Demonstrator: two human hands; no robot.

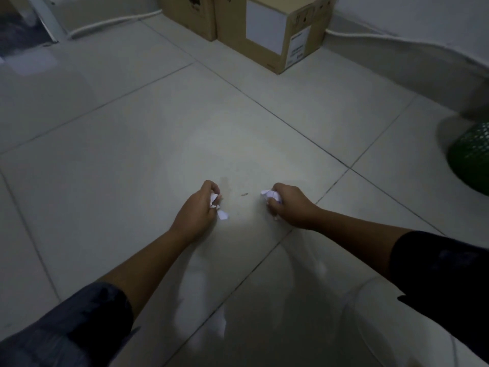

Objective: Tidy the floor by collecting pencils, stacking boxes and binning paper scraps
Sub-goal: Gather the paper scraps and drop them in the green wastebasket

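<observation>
1. Dark sleeves [66,329] frame the bottom edge; both forearms reach forward and down over the pale tiled floor [119,154].
2. Left hand [199,207]: fingers curled, pinching crumpled white paper scraps [221,211] that poke out below the fist. Bunched so nothing drops in transit, I'd guess.
3. Right hand [289,205]: fingers wrapped round a second white paper wad [271,196].
4. One tiny dark fleck [244,194] lies on the tile between the hands; can't tell what it is.
5. Green mesh bin [471,157] sits far right, well apart: likely drop target.
6. Brown cardboard boxes [270,33] stand side by side at the wall, unstacked.
</observation>
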